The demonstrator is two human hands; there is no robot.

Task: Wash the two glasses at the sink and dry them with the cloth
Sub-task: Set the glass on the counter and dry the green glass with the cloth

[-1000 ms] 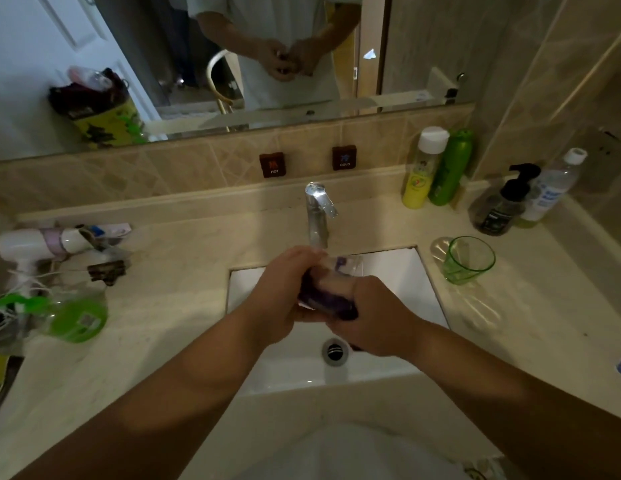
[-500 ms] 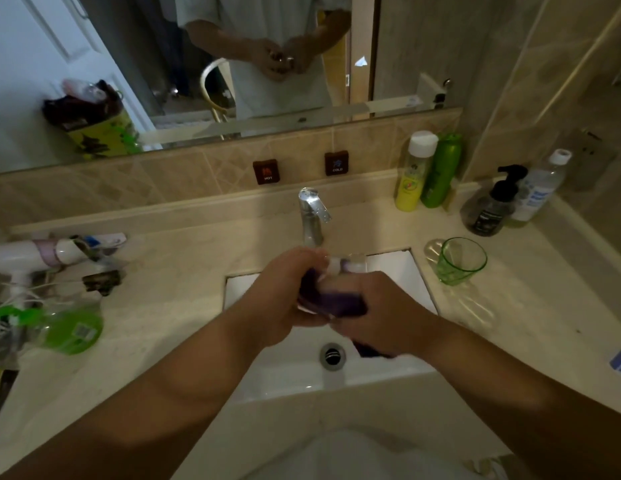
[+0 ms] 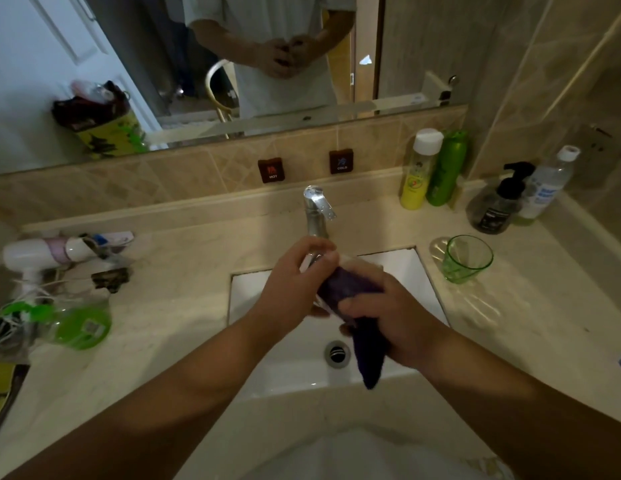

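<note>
Two glasses were in view: a clear glass [image 3: 340, 268] gripped by the left hand [image 3: 295, 278] over the sink [image 3: 423, 271], and a green glass [image 3: 466, 259] standing right of it. One purple cloth [image 3: 350, 289], clutched by the right hand [image 3: 395, 317], wrapped the clear glass; its tail had dropped lower than a half-second earlier.

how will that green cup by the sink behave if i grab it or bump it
The green cup looks thin, clear and empty, so probably light. It tapers to a narrow base, so a sideways bump could tip it. If it was just rinsed it may be slick, which the picture does not show.
</note>
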